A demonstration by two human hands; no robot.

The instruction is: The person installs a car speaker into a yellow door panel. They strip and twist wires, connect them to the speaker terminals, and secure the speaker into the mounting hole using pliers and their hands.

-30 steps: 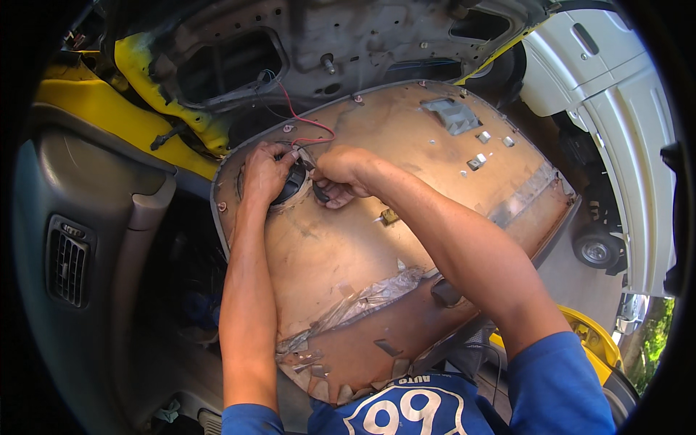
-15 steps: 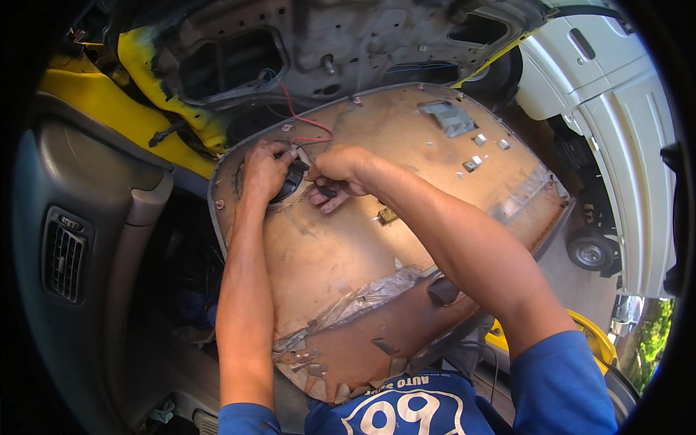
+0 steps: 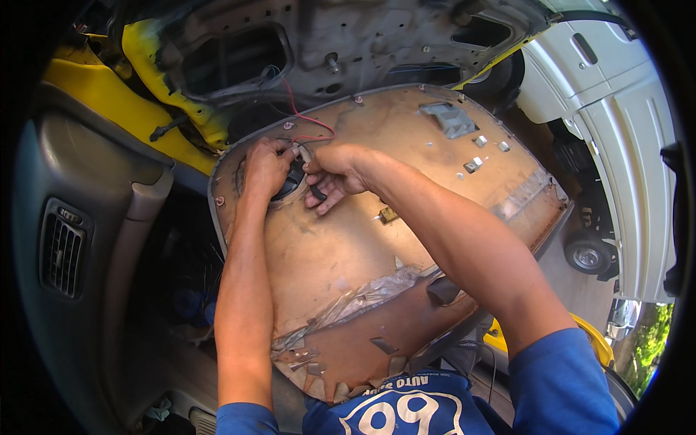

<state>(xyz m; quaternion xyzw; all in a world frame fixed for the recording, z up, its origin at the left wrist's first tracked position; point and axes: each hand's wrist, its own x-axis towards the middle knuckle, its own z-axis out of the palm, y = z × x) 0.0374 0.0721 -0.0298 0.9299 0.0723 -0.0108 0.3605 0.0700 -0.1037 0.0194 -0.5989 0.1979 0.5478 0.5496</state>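
A brown door panel point(image 3: 348, 246) lies back side up across the space before me, with a round black speaker point(image 3: 290, 183) set in it at the far left. My left hand point(image 3: 265, 168) is closed over the speaker's far edge, its fingertips pinching the end of a thin red wire point(image 3: 313, 119). Right beside it, my right hand point(image 3: 335, 172) is closed around pliers point(image 3: 317, 193); a dark handle shows below the fingers. The grey jaws of the pliers lie at the left fingertips. What exactly they grip is hidden.
Behind the panel stands the stripped yellow car door point(image 3: 239, 61), from which the wire runs. A dark dashboard with an air vent point(image 3: 64, 250) is on the left. Metal clips point(image 3: 473, 165) and a yellowish block point(image 3: 388, 215) sit on the panel. A white vehicle point(image 3: 616, 130) stands at right.
My right hand has turned slightly, so the pliers' jaws now show more and the handle points more downward. The left hand stays in nearly the same place.
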